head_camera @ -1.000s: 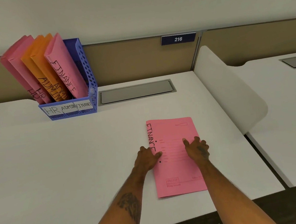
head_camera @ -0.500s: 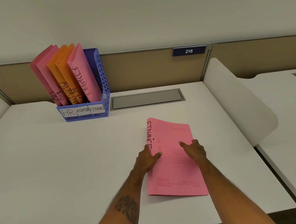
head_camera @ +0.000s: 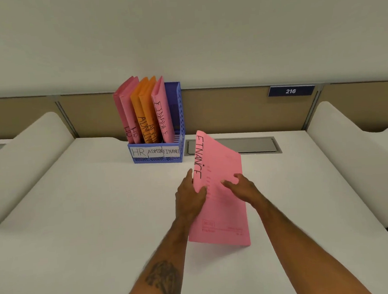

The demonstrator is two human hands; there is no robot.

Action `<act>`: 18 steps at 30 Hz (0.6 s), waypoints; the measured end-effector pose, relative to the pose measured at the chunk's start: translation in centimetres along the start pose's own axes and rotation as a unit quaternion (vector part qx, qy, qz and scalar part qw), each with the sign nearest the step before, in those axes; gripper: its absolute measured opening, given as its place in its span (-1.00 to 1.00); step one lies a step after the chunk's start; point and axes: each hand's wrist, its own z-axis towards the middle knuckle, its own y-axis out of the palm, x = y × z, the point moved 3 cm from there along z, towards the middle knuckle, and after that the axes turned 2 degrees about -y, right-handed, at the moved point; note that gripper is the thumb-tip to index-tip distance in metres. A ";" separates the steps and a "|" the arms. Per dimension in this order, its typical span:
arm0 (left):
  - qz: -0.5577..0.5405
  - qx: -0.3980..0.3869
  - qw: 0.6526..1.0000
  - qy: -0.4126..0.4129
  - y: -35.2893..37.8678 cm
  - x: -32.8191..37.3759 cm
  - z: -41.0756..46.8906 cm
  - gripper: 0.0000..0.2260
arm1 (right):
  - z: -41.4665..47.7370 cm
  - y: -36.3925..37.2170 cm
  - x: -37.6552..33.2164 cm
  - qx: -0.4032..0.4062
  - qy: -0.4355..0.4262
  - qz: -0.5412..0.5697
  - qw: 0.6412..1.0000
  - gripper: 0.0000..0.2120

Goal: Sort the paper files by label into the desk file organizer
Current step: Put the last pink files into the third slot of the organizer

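A pink file marked FINANCE (head_camera: 223, 213) is tilted up off the white desk (head_camera: 79, 223), its far end raised and its near edge low. My left hand (head_camera: 189, 195) grips its left edge, thumb on the front. My right hand (head_camera: 239, 188) holds its face with fingers curled on it. Beyond it stands the blue file organizer (head_camera: 157, 157) with slots labelled HR, ADMIN and FINANCE. It holds two pink HR files (head_camera: 127, 110), two orange ADMIN files (head_camera: 145, 111) and one pink FINANCE file (head_camera: 162, 112).
A grey cable hatch (head_camera: 234, 146) lies flush in the desk right of the organizer. A tan partition (head_camera: 231, 107) with a plate reading 216 (head_camera: 291, 91) runs along the back. White curved dividers (head_camera: 349, 147) flank the desk on both sides.
The FINANCE file has gone from lying flat to lifted and tilted up in both hands, nearer the organizer. My view has swung left, bringing the organizer toward the centre.
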 end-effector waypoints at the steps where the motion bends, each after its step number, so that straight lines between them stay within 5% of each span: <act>1: 0.008 0.018 1.000 0.015 -1.1 0.0 0.3 -0.57 | 0.0 0.4 -2.4 0.002 -0.022 0.000 1.000 -0.23; 6: 0.024 0.084 0.994 0.069 -6.6 -0.4 1.8 -0.59 | -0.8 0.6 -15.9 0.053 -0.150 0.044 0.986 -0.20; 10: 0.039 0.114 0.988 0.100 -10.1 -1.0 2.3 -0.65 | -3.0 0.1 -24.4 0.081 -0.237 0.013 0.968 -0.41; 18: 0.045 0.140 0.976 0.161 -15.2 -3.5 3.1 -0.66 | -5.0 1.4 -32.0 0.152 -0.239 -0.051 0.958 -0.61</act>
